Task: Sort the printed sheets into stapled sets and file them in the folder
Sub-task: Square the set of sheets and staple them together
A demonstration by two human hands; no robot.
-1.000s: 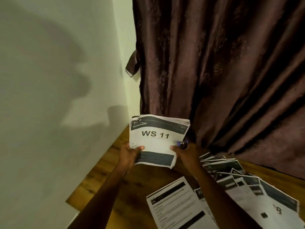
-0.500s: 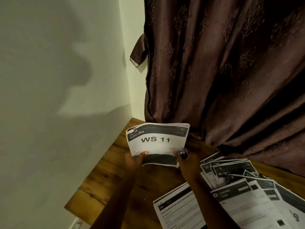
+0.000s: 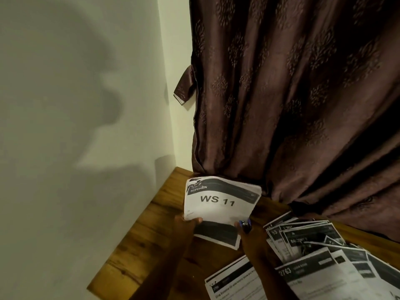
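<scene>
wooden table (image 3: 138, 245) | hands grip paper stack (image 3: 218, 204) | lower sheets hidden

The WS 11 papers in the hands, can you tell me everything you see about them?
The WS 11 papers are a thin stack of white printed sheets, bowed, with a dark band marked KITCHEN on top and another dark band lower down. The left hand and right hand pinch the lower part, holding the stack tilted above the wooden table, near the brown curtain.

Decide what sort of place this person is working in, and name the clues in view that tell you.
Probably a room in a home: a wooden table pushed into the corner of a plain painted wall, with a heavy patterned brown curtain hanging down to it. Printed sheets lie spread on the table.
</scene>
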